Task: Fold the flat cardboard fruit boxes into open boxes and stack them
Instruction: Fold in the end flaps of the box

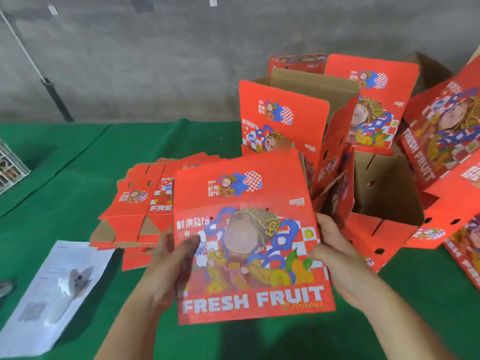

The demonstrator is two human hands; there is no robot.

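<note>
I hold a flat red fruit box [249, 242] printed "FRESH FRUIT" upright in front of me, above the green table. My left hand [171, 258] grips its left edge with the thumb on the printed face. On the opposite edge, my right hand [335, 253] grips with the thumb over the front. Behind the held box, a pile of flat red boxes [137, 203] lies on the table. Several folded open boxes [306, 118] stand and lean together at the right, and one open box [384, 193] shows its brown inside.
A green cloth [65, 165] covers the table. A white printed sheet [52, 289] lies at the front left. A wire crate [10, 167] sits at the left edge. A grey concrete wall [155, 61] rises behind, with a dark pole [55, 97] leaning on it.
</note>
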